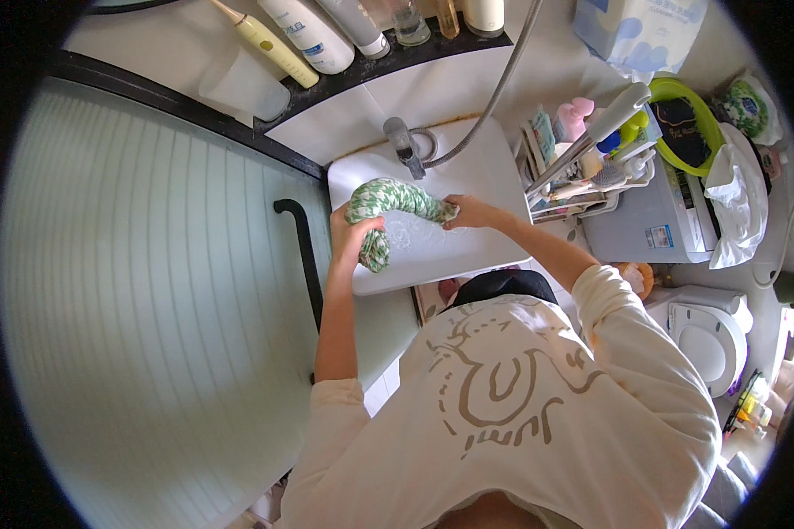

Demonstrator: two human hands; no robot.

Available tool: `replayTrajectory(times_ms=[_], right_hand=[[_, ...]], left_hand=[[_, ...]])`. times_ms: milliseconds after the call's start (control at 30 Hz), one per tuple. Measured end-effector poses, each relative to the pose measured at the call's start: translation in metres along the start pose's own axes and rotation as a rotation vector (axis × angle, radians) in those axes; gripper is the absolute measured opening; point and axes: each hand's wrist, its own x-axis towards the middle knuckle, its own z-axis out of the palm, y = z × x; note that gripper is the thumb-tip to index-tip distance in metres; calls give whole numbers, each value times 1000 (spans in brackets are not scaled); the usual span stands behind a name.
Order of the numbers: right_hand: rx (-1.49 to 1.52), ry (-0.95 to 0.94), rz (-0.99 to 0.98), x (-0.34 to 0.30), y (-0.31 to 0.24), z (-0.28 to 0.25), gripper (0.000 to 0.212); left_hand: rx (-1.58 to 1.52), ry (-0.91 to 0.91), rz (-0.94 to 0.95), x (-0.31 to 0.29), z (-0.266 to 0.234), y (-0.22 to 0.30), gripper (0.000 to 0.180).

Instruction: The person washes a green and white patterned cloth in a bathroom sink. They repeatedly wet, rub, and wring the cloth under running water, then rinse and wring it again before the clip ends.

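A green and white patterned cloth (395, 193), bunched into a thick roll, arches over the white sink (494, 176). Near the sink's left side, my left hand (351, 234) is closed around the roll, and a folded end hangs down below it. My right hand (468, 212) grips the narrower other end, fingers pressed together. Just beyond the cloth stands the faucet (402, 145); no stream from it can be made out. Some water or suds (406, 231) show in the basin under the cloth.
A frosted glass panel with a black handle (304, 247) borders the sink on the left. Behind, a black shelf (379, 72) carries bottles and a cup (245, 86). To the right are a crowded rack (591, 181), a washing machine (640, 225) and a toilet (704, 348).
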Motion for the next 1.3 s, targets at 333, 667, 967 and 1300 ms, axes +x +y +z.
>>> replayTrajectory(times_ms=[333,667,967,1300], right_hand=[[-255,-120,168,6,71,32,26],[-570,-354,199,42,81,66,24],[-504,-256,404,50,72,93,30],[-638,-112,177,60,74,111,48]], left_hand=[[137,251,69,-37,-12,-21,27],[166,394,-53,-71,-29,-61,30],[130,460,-88,-82,-27,-71,32],[-30,454,-56,-74,-27,-77,33]])
